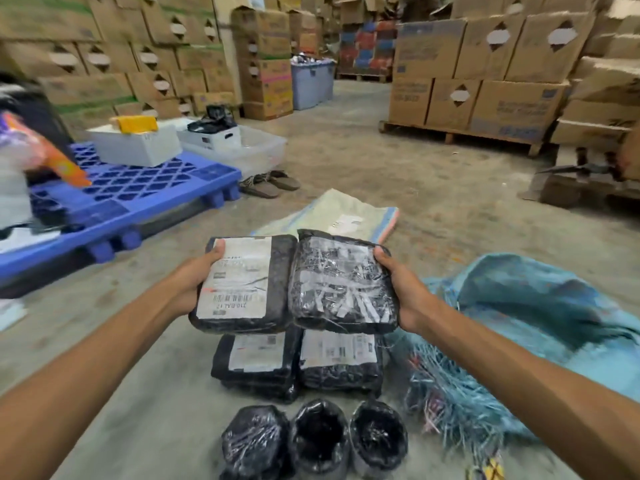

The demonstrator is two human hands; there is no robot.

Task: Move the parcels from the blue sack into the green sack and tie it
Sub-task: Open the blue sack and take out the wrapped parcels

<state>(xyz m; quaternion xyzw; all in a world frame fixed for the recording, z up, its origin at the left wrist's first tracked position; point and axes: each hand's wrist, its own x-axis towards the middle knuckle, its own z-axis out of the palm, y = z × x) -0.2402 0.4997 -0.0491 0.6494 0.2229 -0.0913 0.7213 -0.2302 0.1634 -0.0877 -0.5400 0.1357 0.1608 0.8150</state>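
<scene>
1. The person's left hand [194, 282] was closed around the left edge of a black-wrapped parcel with a white shipping label [240, 284], thumb pressed on top near the label's upper corner.
2. The right hand [405, 289] gripped the right edge of a second black parcel [343, 282], this one wrapped in crinkled clear film, thumb on its upper corner.
3. Both held parcels were side by side, edges touching, lifted above the floor in front of the person.
4. Directly beneath them, two more flat labelled parcels [298, 362] lay next to each other on the concrete floor [381, 161].
5. Nearer the person stood a row of three rounded black bundles [313, 439], pressed together.
6. The blue sack [540, 317] lay crumpled on the floor to the right, its frayed mouth [446, 393] spread close to the parcels on the ground.
7. A pale green sack [341, 214] lay flat on the floor just beyond the raised parcels.
8. To the left sat a blue plastic pallet [131, 192] carrying white bins [135, 143], with a pair of sandals [270, 183] beside it.
9. Stacked cardboard boxes [485, 71] lined the room on wooden pallets.
</scene>
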